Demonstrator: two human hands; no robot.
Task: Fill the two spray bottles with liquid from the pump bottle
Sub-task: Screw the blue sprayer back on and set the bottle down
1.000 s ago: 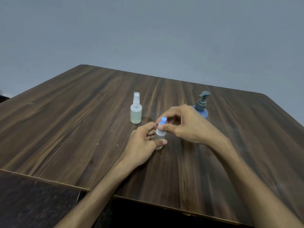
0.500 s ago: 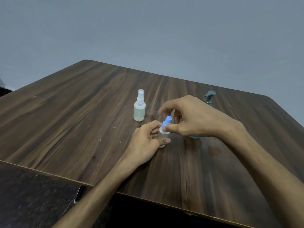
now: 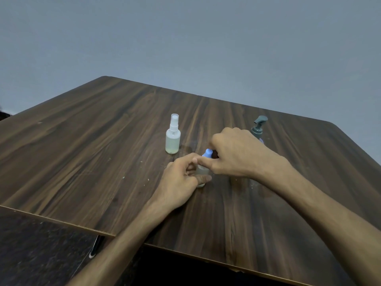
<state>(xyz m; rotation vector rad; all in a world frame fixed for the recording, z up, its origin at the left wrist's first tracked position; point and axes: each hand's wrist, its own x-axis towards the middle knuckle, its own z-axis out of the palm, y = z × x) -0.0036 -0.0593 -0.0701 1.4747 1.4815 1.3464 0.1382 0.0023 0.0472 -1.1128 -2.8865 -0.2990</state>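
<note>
A small clear spray bottle (image 3: 202, 172) with a blue spray top (image 3: 207, 153) stands on the dark wooden table (image 3: 103, 153). My left hand (image 3: 180, 180) grips its body from the left. My right hand (image 3: 237, 153) pinches the blue top from the right, thumb and fingers around it. A second spray bottle (image 3: 172, 137) with a white top stands upright behind and to the left, holding pale liquid. The pump bottle (image 3: 258, 126), grey pump head on a blue body, stands behind my right hand, mostly hidden by it.
The table's near edge (image 3: 61, 221) runs along the bottom left, with dark floor below it. A few pale crumbs (image 3: 144, 178) lie left of my left hand. A plain grey wall stands behind the table.
My right hand has shifted a little on the blue top while my left keeps hold of the bottle. The view has drifted, so everything sits slightly lower in the frame.
</note>
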